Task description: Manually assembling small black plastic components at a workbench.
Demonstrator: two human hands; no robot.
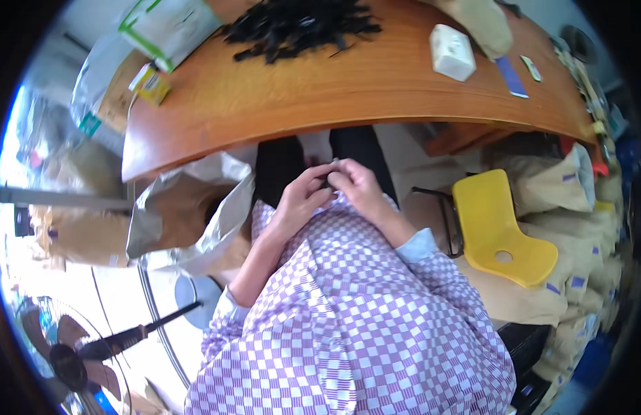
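Above my lap, in front of the table's near edge, my two hands meet with bent fingers. My left hand (303,198) is closed, its thumb and fingertips pressed together close to the other hand. My right hand (360,187) is closed too, thumb against forefinger, its fingertips touching those of the left. Something small and dark seems to sit between the fingers, but it is mostly hidden and I cannot make out its kind. On the table beyond lies a heap of black strip-like pieces (303,28).
The brown wooden table (320,97) bears a white pack of tissues (452,52) and a small yellow box (150,84). An open paper sack (189,214) stands to my left, near a fan (68,366). On the right are a yellow chair (497,228) and several brown sacks (576,238).
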